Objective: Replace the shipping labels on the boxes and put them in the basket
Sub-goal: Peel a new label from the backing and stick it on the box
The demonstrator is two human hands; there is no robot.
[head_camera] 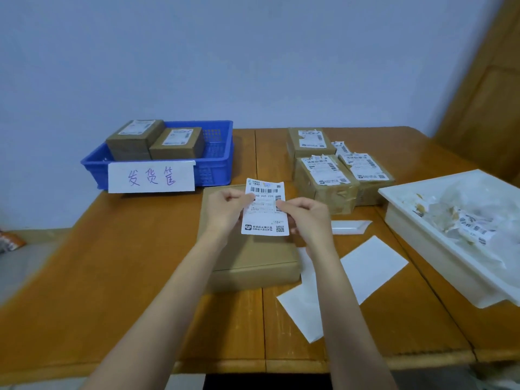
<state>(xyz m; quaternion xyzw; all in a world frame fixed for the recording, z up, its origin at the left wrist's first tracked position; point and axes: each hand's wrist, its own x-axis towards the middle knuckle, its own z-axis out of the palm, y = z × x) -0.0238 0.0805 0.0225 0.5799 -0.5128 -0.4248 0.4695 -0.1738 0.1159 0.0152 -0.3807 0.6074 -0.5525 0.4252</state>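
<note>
A white shipping label (266, 218) is held up over a flat brown cardboard box (247, 260) in the middle of the table. My left hand (225, 208) pinches the label's left edge and my right hand (308, 218) pinches its right edge. The box's top shows no label. The blue basket (216, 167) at the back left, fronted by a handwritten paper sign (152, 177), holds two labelled boxes (157, 140). Three boxes with torn, crumpled labels (329, 167) stand at the back right.
A white tray (422, 235) with crumpled label scraps sits at the right edge. Blank white backing sheets (374, 267) lie on the wooden table (112, 277) right of the box, with a small white strip (350, 226) behind them. A wooden door is at the far right.
</note>
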